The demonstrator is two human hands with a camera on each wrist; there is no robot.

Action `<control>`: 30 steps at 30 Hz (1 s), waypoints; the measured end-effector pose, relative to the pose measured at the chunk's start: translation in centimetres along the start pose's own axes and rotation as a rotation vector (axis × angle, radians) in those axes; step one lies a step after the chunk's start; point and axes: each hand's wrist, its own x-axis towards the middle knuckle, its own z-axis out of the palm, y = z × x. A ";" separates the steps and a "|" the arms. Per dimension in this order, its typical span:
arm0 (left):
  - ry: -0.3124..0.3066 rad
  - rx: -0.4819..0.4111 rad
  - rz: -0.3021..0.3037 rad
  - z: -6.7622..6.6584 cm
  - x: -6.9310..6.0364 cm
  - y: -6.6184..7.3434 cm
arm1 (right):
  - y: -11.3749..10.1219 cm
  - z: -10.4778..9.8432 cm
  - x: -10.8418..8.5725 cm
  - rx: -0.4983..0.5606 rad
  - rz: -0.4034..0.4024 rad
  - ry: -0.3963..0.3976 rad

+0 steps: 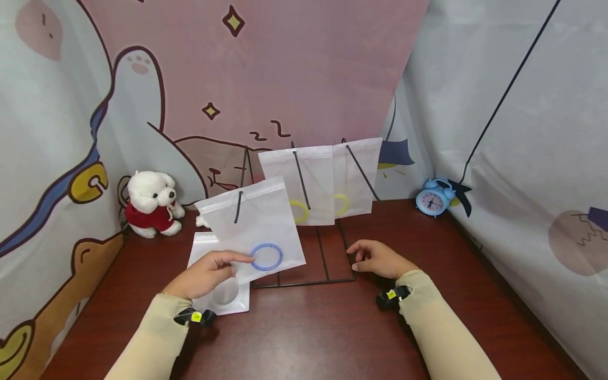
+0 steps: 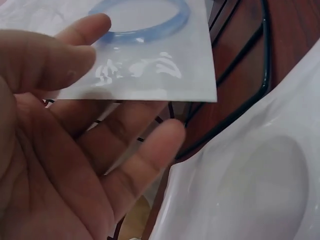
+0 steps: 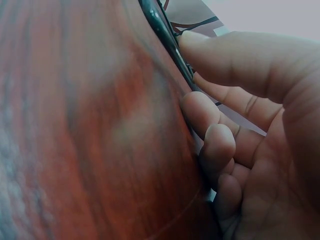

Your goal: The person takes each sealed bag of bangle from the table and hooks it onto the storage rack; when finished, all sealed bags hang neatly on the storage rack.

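Note:
A white zip bag [image 1: 256, 221] with a blue bangle [image 1: 267, 257] inside hangs tilted from a prong of the black wire rack [image 1: 304, 284]. My left hand [image 1: 201, 274] is at its lower left corner. The straight index finger touches the bag's front beside the bangle, the thumb is in front too, and the other fingers reach behind the lower edge in the left wrist view. My right hand [image 1: 382, 258] grips the right side of the rack's base, thumb and index finger at the black bar [image 3: 167, 40] in the right wrist view.
Two more white bags, a middle one [image 1: 315, 179] and a right one [image 1: 363, 171], hang on the rack with yellow rings. Another bag [image 1: 237, 306] with a pale ring lies under my left hand. A plush dog [image 1: 147, 203] sits left, a blue alarm clock [image 1: 433, 198] right.

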 end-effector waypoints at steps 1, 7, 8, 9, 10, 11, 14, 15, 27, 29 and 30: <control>0.017 0.010 0.010 0.1 0.0 0.0 | 0.0 0.0 0.0 0.000 0.003 -0.001; 0.154 0.071 0.054 1.0 0.3 -0.2 | 0.1 0.1 0.1 -0.010 0.005 0.002; 0.176 0.077 0.055 1.2 0.4 -0.3 | 0.1 0.1 0.1 -0.011 0.004 0.004; 0.195 0.082 0.051 1.4 0.5 -0.3 | 0.1 0.1 0.1 -0.012 0.004 0.005; 0.214 0.087 0.048 1.6 0.5 -0.3 | 0.2 0.1 0.1 -0.013 0.002 0.005; 0.231 0.093 0.045 1.8 0.6 -0.4 | 0.2 0.1 0.1 -0.013 0.001 0.004; 0.278 0.106 0.046 2.3 0.7 -0.5 | 0.3 0.2 0.1 -0.012 0.000 0.005; 0.293 0.114 0.052 2.4 0.8 -0.5 | 0.3 0.2 0.1 -0.012 -0.001 0.005; 0.412 0.142 0.060 3.1 1.0 -0.6 | 0.4 0.1 0.2 -0.019 -0.005 0.009; 0.430 0.140 0.066 3.1 1.1 -0.8 | 0.4 0.1 0.2 -0.021 -0.003 0.011; 0.438 0.137 0.070 3.1 1.1 -0.8 | 0.4 0.1 0.2 -0.022 -0.001 0.012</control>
